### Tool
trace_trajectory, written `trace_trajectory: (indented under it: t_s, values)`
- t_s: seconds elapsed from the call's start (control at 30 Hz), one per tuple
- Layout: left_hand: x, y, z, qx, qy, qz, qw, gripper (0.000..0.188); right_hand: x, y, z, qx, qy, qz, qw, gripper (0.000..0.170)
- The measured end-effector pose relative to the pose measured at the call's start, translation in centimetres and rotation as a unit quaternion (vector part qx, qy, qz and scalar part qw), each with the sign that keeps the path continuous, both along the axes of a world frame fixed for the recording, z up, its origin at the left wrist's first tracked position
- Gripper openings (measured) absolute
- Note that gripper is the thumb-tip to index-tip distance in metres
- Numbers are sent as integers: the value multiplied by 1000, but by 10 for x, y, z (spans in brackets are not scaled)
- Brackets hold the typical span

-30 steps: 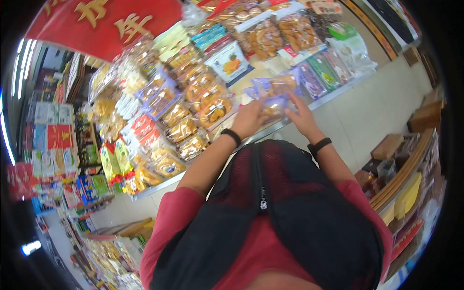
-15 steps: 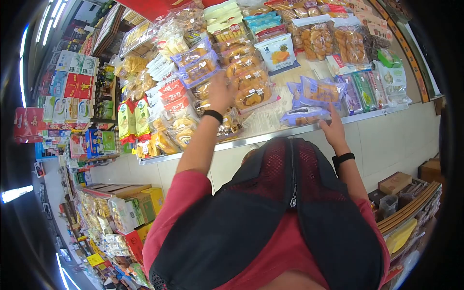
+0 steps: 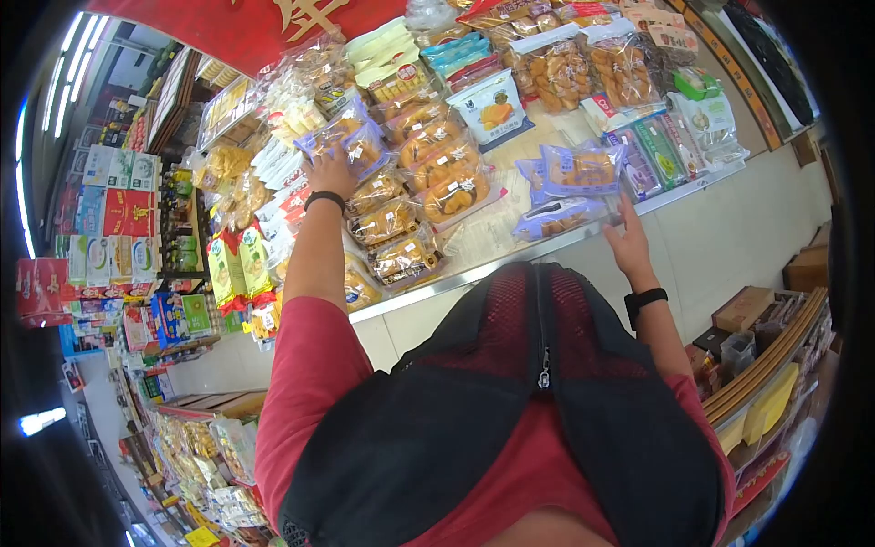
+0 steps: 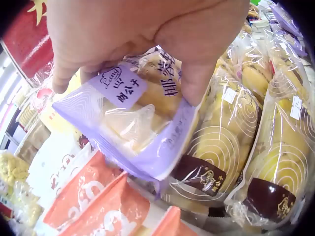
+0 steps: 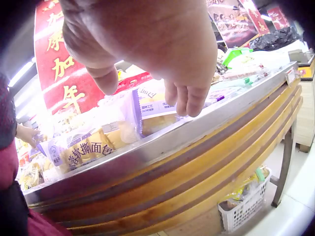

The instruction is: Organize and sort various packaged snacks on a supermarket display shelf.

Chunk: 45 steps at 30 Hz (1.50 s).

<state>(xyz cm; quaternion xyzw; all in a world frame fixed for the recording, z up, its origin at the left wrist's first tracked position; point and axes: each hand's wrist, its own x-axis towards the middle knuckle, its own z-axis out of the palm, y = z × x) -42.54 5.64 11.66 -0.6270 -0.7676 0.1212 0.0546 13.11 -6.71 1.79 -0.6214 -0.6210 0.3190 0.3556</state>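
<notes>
The relaxed right hand (image 3: 631,239) is beside flat lavender-and-clear plastic loaf packets (image 3: 556,219) near the metal table edge (image 5: 162,146); farther off, the left hand (image 3: 328,176) grasps a similar lavender-and-clear plastic packet (image 4: 134,114) beside brown-labelled clear bags (image 4: 219,135). A light grip and straight lift should spare the soft bread (image 4: 129,132).

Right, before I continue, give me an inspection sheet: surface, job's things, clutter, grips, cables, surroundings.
Surface: pale flat display counter with a shiny metal front edge; partly bare mid-front.
Job's things: purple-and-clear plastic bread packet in the left grip; similar purple packets beside the right grip.
Clutter: clear plastic bags of brown pastries, closely packed; white-and-blue plastic pouch behind the bare patch.
Grips: left pinches its packet between thumb and fingers; right holds nothing, near the edge, contact unclear.
Cables: nothing seen.
Surroundings: red banner with gold characters; white plastic basket below the counter.
</notes>
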Motion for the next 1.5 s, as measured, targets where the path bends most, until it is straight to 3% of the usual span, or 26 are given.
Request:
trace_trajectory:
  t_s: [0.07, 0.17, 0.23, 0.3, 0.37, 0.43, 0.47, 0.53, 0.6, 0.67, 0.8, 0.97, 1.03, 1.1, 1.17, 1.27, 1.37, 1.4, 1.5]
  values:
    - [-2, -3, 4, -7, 46, -49, 998, 50, 4, -5, -1, -48, 37, -35, 998, 70]
    - [-1, -12, 22, -13, 23, -60, 998, 48, 10, -4, -14, -26, 40, -55, 997, 68]
    - [0, -22, 31, 27, 2, -87, 996, 48, 10, -1, -17, -13, 36, -67, 997, 66]
    - [8, -28, 42, 125, -31, -43, 991, 47, 10, 2, -20, 0, 31, -78, 996, 65]
    - [27, -27, 57, 143, -23, -53, 988, 49, 8, 5, -17, 26, 0, -77, 997, 62]
    - [57, -22, 68, 201, -119, -101, 967, 55, 3, 12, -15, 22, -1, -77, 997, 60]
    - [71, -15, 66, 237, -139, -169, 947, 59, -1, 14, -13, 20, -3, -77, 997, 57]
    - [123, -6, 77, 214, -197, -201, 935, 61, -8, 17, 0, 8, -24, -63, 998, 53]
    - [163, 12, 67, 216, -216, -296, 905, 59, -8, 18, 2, -5, -44, -53, 998, 50]
    - [205, 29, 54, 158, -204, -300, 919, 56, -5, 17, -7, 66, -76, -29, 994, 42]
    - [275, 59, 25, 40, -190, -304, 932, 55, 4, 14, -9, 76, -130, 3, 989, 36]
    - [311, 86, -43, -38, -173, -293, 940, 54, 17, 10, -4, 76, -116, 67, 988, 33]
    - [320, 90, -55, -60, -165, -293, 940, 45, 25, 12, -1, 63, -99, 86, 989, 33]
    - [317, 92, -63, -26, -237, -318, 917, 34, 26, 12, -1, 78, -98, 102, 987, 33]
    - [309, 94, -66, -16, -270, -275, 923, 29, 30, 11, -1, 73, -109, 119, 984, 32]
    - [273, 82, -53, 124, -321, -294, 892, 28, 32, 12, -9, 93, -138, 142, 976, 31]
    - [222, 67, -41, 213, -298, -234, 901, 29, 30, 11, -10, 129, -158, 149, 968, 31]
    - [210, 57, -17, 168, -271, -176, 931, 32, 29, 11, -9, 141, -168, 144, 965, 31]
    - [141, 43, -15, 267, -188, -171, 929, 37, 25, 11, -8, 160, -184, 137, 960, 31]
